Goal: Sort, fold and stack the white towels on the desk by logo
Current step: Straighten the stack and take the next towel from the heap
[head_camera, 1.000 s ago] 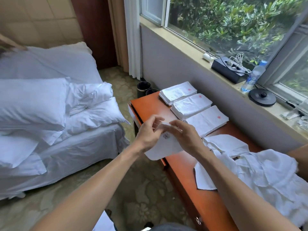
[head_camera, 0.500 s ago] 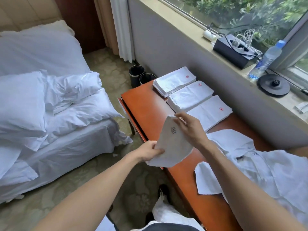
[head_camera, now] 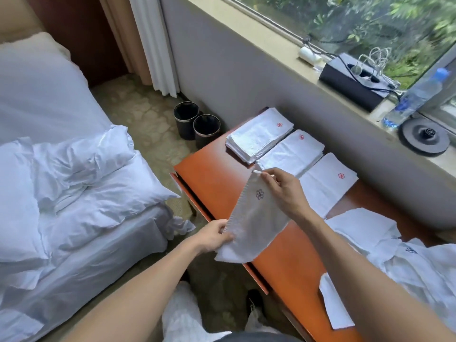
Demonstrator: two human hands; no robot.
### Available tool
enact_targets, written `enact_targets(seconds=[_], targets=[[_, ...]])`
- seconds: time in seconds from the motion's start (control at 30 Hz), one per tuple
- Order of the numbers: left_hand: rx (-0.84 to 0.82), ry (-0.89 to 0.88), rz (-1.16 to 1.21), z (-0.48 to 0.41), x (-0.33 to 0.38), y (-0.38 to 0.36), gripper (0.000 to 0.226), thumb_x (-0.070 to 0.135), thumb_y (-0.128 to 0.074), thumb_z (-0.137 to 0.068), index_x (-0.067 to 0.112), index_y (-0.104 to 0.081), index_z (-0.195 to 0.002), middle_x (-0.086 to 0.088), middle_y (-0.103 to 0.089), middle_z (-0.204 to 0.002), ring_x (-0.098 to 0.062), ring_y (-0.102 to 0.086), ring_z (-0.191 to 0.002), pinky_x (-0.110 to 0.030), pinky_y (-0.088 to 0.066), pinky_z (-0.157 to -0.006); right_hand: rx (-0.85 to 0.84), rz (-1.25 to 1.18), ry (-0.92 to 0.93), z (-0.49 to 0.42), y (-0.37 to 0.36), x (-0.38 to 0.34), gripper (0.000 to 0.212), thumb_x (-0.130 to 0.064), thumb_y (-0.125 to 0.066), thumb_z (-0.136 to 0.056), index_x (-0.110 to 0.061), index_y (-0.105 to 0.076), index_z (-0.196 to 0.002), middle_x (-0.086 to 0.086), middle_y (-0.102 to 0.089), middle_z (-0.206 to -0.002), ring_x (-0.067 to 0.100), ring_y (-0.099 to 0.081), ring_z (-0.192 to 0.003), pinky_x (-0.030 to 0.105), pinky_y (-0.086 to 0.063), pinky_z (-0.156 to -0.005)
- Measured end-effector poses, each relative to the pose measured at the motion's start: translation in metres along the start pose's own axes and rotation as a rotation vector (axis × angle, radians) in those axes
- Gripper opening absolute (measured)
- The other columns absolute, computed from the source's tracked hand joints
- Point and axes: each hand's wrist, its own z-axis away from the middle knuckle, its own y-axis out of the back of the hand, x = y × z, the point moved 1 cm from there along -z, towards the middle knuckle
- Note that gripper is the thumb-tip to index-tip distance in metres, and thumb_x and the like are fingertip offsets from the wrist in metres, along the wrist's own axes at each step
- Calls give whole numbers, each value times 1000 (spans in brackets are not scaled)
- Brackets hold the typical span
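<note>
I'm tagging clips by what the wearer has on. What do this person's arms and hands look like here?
Nothing is worn on them. The left hand and right hand have no gloves, and no ring shows on the fingers in view. The left forearm and right forearm are uncovered up to the picture's edge: no sleeve, watch or bracelet.

Soft daylight enters through the large glass window [head_camera: 370, 25] at upper right and lights the room evenly and fairly brightly. Shadows are faint and soft-edged. The glossy orange-brown wooden bench [head_camera: 222, 183] shows a mild sheen. The white bedding [head_camera: 74, 169] takes a bluish cast. The wide lens bows the beige window sill [head_camera: 246, 24]. The clear plastic water bottle [head_camera: 417, 95] and the foliage outside are smeared by blur.
</note>
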Motion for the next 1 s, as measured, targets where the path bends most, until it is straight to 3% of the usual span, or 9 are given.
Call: enact_targets(seconds=[0.13, 0.23, 0.37, 0.5, 0.6, 0.73, 0.87, 1.0], targets=[[54, -83, -79, -16, -11, 74, 11, 30, -71, -94, 26, -62, -98, 10, -70, -95, -12, -66, -91, -31, -51, -80, 95, -44, -91, -25, -41, -35, 16, -37, -56, -106, -38, -69, -96, -25, -68, -85, -7, -61, -84, 8, -40, -69], [87, -105, -30, -22, -12, 122, 20, 30, -71, -93, 14, -59, -91, -4, -66, -85, -14, -59, -79, -33, -43, -73, 133, -44, -128, -41, -60, -62, 13, -44, -53, -105, -46, -65, -101, -31, -65, -90, -7, -62, -89, 10, -41, -71], [90, -149, -93, -25, -8, 166, 36, 44, -63, -97, 9, -56, -91, 6, -52, -76, -8, -45, -68, -29, -35, -65, 161, -24, -98, -50, -75, -89, 15, -49, -54, -104, -47, -62, -117, -45, -56, -100, 5, -61, -106, 21, -43, -82], [127, -185, -111, -38, 6, 192, 34, 44, -58, -101, 13, -65, -87, 7, -61, -78, -5, -51, -71, -29, -41, -70, 226, 8, -117, -64, -74, -98, 8, -44, -56, -104, -46, -61, -110, -30, -61, -101, 8, -63, -102, 26, -44, -83], [164, -214, -130, -49, 18, 203, 28, 40, -63, -100, 23, -71, -80, 10, -70, -79, -6, -59, -75, -29, -44, -71, 247, 33, -132, -74, -69, -97, 9, -39, -56, -104, -43, -63, -108, -35, -59, -100, 2, -61, -100, 25, -43, -84], [165, -234, -148, -69, 39, 209, 27, 32, -67, -98, 31, -73, -72, 21, -72, -74, 6, -62, -72, -25, -44, -68, 316, 30, -131, -91, -54, -84, 6, -37, -55, -104, -40, -60, -106, -29, -60, -97, -2, -60, -92, 25, -45, -79], [156, -207, -191, -94, 63, 206, 11, 30, -68, -96, 23, -74, -90, 6, -75, -91, -16, -66, -86, -30, -48, -76, 357, -2, -165, -113, -41, -62, 7, -39, -52, -104, -46, -56, -103, -27, -60, -99, 2, -60, -83, 29, -47, -73], [77, -120, -339, -114, 79, 197, 7, 21, -67, -91, 23, -66, -98, 3, -70, -98, -18, -63, -90, -42, -51, -91, 328, -62, -174, -139, -28, -44, 14, -32, -57, -102, -46, -56, -99, -30, -62, -103, -2, -62, -87, 21, -43, -75]])
